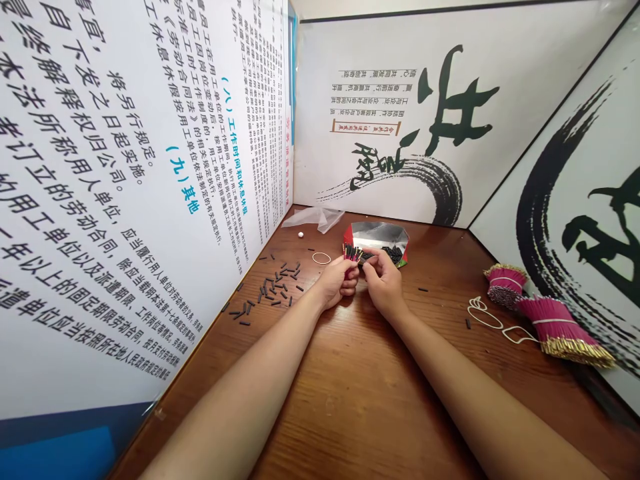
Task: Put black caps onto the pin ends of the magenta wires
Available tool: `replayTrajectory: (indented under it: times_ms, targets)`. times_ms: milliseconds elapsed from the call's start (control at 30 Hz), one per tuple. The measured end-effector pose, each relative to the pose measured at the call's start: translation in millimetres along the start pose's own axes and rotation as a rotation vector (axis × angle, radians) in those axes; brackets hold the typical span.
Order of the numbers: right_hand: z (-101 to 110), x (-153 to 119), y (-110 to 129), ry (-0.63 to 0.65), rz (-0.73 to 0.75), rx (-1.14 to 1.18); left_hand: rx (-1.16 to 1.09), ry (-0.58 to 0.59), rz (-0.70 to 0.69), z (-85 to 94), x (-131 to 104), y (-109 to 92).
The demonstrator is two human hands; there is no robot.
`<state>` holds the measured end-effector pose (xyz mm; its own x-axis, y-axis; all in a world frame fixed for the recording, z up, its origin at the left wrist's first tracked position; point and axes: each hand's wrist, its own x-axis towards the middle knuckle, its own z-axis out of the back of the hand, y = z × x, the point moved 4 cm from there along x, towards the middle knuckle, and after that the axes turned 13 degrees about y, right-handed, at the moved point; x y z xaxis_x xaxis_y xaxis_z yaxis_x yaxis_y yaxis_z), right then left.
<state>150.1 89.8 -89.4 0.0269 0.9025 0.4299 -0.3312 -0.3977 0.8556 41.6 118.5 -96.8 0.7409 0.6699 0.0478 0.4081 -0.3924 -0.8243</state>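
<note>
My left hand [334,283] is closed round a small bundle of thin magenta sticks [352,255], gold and black ends pointing up. Several of those ends carry black sleeves. Right beside the tips, my right hand [384,280] is pinched, with what looks like a short black tube at its fingertips; the fingers partly hide it. Just behind both hands lies an opened pouch [377,232] with a silvery inside and red edges, holding a heap of short black tubes [393,255]. More black tubes [273,290] are scattered on the table to the left.
Two tied bundles of magenta sticks, a smaller one [505,283] and a larger gold-tipped one [563,328], lie at the right by pale elastic bands [485,313]. A rubber band [321,258], a white bead [301,235] and clear plastic [315,219] are at the back left. Printed panels enclose the wooden table [345,400].
</note>
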Motion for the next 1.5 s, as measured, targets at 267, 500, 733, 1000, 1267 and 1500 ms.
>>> replayTrajectory:
  times_ms: [267, 500, 733, 1000, 1267, 1500]
  targets:
    - [0, 0, 0, 0.003, -0.029, -0.013, 0.01, -0.028, -0.001, -0.5, 0, -1]
    - [11, 0, 15, -0.14, -0.032, -0.588, -0.015, -0.028, 0.007, 0.1, -1, -1]
    - [1, 0, 2, 0.128, -0.236, -1.027, -0.039, -0.029, 0.005, -0.5, -1, -2]
    - [-5, -2, 4, 0.267, -0.336, -1.112, -0.052, -0.035, 0.001, 0.6, 0, -1]
    - [-7, -2, 4, 0.291, -0.304, -1.081, -0.039, -0.068, -0.022, 1.9, 1, -1]
    - [-8, -2, 4, 0.375, -0.292, -1.039, -0.021, -0.057, -0.007, -1.5, 0, -3]
